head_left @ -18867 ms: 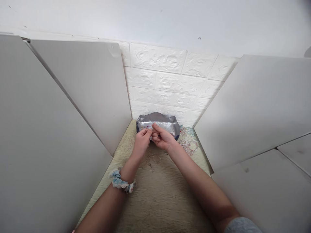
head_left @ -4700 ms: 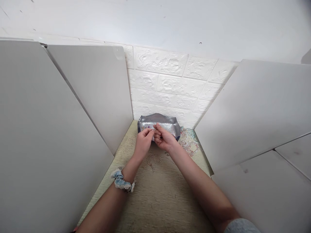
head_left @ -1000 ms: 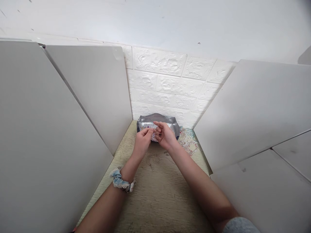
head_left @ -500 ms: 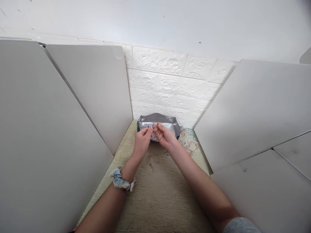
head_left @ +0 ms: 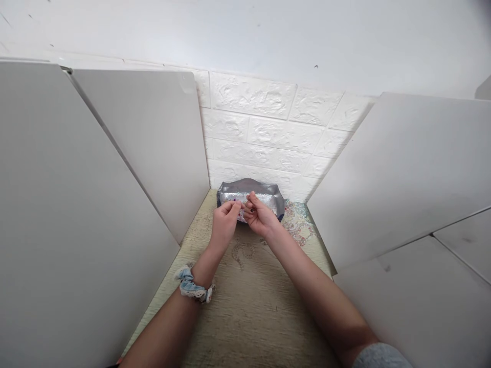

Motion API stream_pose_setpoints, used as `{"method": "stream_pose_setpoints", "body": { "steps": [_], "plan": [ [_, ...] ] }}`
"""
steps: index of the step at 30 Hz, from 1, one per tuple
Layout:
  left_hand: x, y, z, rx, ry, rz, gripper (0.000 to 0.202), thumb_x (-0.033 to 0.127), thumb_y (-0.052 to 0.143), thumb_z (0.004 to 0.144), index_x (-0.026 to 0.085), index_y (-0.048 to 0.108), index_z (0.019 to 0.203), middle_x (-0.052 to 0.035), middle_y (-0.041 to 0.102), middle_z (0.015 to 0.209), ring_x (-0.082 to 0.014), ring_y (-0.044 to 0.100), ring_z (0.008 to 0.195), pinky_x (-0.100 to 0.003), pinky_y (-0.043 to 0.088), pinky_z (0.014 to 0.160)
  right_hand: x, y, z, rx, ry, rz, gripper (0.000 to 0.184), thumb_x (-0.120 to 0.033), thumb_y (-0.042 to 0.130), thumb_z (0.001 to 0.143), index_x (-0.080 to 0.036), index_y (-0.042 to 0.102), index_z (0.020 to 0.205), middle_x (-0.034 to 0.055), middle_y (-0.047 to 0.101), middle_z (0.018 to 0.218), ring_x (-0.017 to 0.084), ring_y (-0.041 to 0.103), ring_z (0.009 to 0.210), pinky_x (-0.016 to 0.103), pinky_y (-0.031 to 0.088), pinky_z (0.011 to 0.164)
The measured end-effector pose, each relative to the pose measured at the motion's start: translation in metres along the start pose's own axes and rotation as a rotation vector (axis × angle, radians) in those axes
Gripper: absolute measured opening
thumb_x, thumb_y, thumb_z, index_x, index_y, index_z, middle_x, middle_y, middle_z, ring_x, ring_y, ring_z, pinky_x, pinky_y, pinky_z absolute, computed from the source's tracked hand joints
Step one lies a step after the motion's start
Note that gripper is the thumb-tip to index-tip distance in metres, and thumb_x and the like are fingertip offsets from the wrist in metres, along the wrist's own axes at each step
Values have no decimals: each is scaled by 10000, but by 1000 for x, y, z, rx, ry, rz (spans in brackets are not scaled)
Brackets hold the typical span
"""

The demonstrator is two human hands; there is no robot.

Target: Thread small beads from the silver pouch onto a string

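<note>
Just in front of a silver foil pouch (head_left: pixel 249 187) my two hands are close together. Thumb and fingertips of my left hand (head_left: pixel 226 217) are pinched; whatever they hold is too small to make out. My right hand (head_left: pixel 261 217) faces palm up with its fingers curled in, and small dark specks like beads show at the fingers. Inside the pouch's opening lie small colourful beads (head_left: pixel 242 216), partly hidden by my hands. A beaded strand (head_left: pixel 242 251) rests in a loop on the table below my hands.
More beaded strands (head_left: pixel 299 222) lie heaped on the table (head_left: pixel 253 317) right of the pouch. Pale panels stand on the left (head_left: pixel 153 128) and right (head_left: pixel 402 179). A white brick-patterned wall (head_left: pixel 264 133) rises behind. A blue scrunchie (head_left: pixel 194 283) circles my left wrist.
The fingers of my right hand have curled further in, and the thumb side has lifted slightly. My left hand keeps its pinch in nearly the same place.
</note>
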State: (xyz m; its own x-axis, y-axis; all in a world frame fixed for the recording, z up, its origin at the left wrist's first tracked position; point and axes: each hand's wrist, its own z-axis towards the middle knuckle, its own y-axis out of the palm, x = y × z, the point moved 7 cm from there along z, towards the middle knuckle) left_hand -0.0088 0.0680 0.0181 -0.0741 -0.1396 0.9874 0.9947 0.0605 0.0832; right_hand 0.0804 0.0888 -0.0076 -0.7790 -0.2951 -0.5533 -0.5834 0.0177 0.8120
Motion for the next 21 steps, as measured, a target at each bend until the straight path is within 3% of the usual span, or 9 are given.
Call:
{"method": "stream_pose_setpoints", "body": {
  "steps": [11,21],
  "plan": [
    [2,2,0,-26,59,52,204,306,528,703,135,616,633,2,591,616,-90,491,578,-191,361,546,5,5,-3,16,31,14,178,-264,596,714,-128,513,634,-53,427,423,18,319,370,116,263,355],
    [-1,4,2,-56,79,43,217,314,541,704,122,639,686,-21,625,664,-117,541,650,-218,405,643,6,4,-2,26,32,39,191,-268,572,735,-127,511,622,-49,418,416,23,320,368,122,269,359]
  ]
}}
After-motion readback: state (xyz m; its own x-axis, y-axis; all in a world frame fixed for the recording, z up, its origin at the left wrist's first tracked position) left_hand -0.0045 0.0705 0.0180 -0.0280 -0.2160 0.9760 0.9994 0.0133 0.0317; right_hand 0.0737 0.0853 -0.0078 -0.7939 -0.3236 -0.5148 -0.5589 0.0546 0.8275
